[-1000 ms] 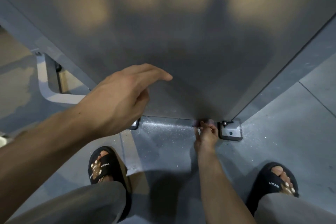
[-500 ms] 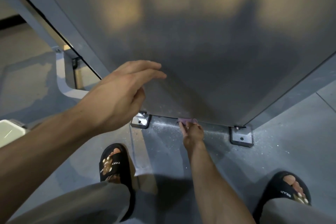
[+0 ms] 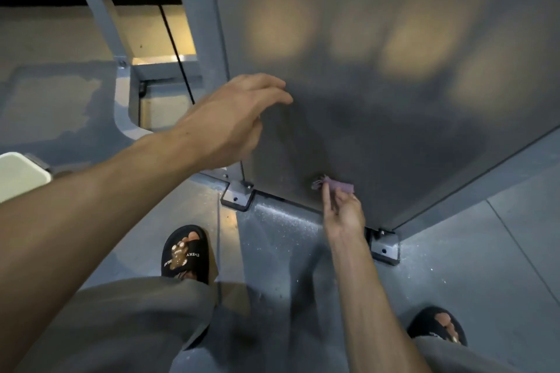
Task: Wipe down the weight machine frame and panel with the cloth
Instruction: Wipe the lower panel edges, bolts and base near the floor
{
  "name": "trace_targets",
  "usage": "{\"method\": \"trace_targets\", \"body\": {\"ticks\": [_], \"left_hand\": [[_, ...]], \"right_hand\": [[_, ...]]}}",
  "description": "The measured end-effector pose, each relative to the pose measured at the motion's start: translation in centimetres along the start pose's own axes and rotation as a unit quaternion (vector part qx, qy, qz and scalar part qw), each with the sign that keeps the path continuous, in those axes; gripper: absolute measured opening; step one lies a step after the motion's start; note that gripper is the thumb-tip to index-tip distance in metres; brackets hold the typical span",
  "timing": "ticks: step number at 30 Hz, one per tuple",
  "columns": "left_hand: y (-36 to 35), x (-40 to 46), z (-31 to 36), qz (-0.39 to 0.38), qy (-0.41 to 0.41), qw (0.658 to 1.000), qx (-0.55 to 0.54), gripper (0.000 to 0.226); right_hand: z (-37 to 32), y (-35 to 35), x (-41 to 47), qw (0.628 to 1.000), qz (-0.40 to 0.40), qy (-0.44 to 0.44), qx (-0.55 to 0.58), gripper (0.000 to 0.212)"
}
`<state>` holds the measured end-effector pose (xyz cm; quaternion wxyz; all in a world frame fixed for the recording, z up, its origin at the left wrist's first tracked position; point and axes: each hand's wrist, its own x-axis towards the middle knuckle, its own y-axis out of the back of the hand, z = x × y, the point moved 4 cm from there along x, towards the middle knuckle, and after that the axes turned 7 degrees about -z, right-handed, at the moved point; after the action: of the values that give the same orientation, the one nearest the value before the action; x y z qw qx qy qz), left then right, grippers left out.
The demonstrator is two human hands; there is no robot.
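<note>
Head view, right hand pressing cloth on panel

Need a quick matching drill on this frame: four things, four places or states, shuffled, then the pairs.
Things:
1. small purple cloth
2. left hand
3. right hand
4. black slide sandal with bear print

States:
A. on the grey floor, left foot
B. pinches the cloth
C. open, at the dark grey metal panel
D. against the panel's lower edge

Pairs: 1-D, 2-C, 3-B, 4-A
</note>
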<state>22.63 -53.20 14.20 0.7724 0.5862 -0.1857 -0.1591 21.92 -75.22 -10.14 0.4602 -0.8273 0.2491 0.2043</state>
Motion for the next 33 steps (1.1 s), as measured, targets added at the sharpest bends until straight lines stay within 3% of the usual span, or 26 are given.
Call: {"method": "trace_targets", "body": {"ticks": [4,8,10,12,13,14,17,20,22,24,26,29,33], "left_hand": [[1.7,-1.6,-1.8,0.0,0.033,0.999,-0.019,0.061],[2.2,-3.5,-3.9,-0.006,0.069,0.997,-0.029,0.059],[2.1,-4.4,-5.0,-0.017,0.094,0.995,-0.042,0.059],[2.0,-4.9,-5.7,-0.02,0.11,0.992,-0.059,0.06],[2.1,-5.1,-5.9,-0.02,0.116,0.991,-0.066,0.06],[2.1,-5.2,-6.1,-0.021,0.123,0.99,-0.072,0.06],[1.9,-5.3,-5.8,-0.024,0.129,0.988,-0.076,0.057],[0.8,-4.9,-4.9,-0.044,0.098,0.993,-0.047,0.057],[-0.4,-4.4,-4.5,-0.07,0.074,0.995,-0.02,0.06],[-1.8,-3.9,-4.0,-0.116,0.044,0.992,0.019,0.064],[-3.5,-3.7,-3.8,-0.165,-0.004,0.984,0.069,0.065],[-6.0,-3.9,-5.5,-0.204,-0.037,0.972,0.111,0.062],[-9.8,-5.1,-8.8,-0.238,-0.016,0.964,0.118,0.06]], "right_hand": [[-2.6,-1.9,-3.0,0.998,-0.033,0.015,-0.041,0.022],[-4.7,-4.6,-6.3,0.98,-0.04,0.041,-0.189,0.01],[-5.2,-6.4,-7.8,0.951,-0.06,0.067,-0.296,0.009],[-6.0,-8.3,-8.8,0.895,-0.094,0.127,-0.418,0.008],[-6.6,-9.4,-9.3,0.842,-0.117,0.175,-0.496,0.01],[-7.2,-10.6,-9.7,0.764,-0.147,0.229,-0.585,0.011],[-7.9,-14.0,-11.0,0.468,-0.265,0.317,-0.781,0.005],[-6.5,-15.5,-11.4,0.166,-0.367,0.334,-0.852,0.007],[-5.0,-15.8,-11.0,0.031,-0.408,0.352,-0.842,0.011],[-3.9,-15.6,-10.4,-0.042,-0.423,0.386,-0.819,0.013],[-3.2,-14.7,-8.8,-0.085,-0.408,0.417,-0.808,0.015],[-2.3,-12.2,-5.3,-0.112,-0.372,0.434,-0.813,0.042],[-0.6,-9.2,-1.8,-0.134,-0.331,0.441,-0.823,0.05]]}}
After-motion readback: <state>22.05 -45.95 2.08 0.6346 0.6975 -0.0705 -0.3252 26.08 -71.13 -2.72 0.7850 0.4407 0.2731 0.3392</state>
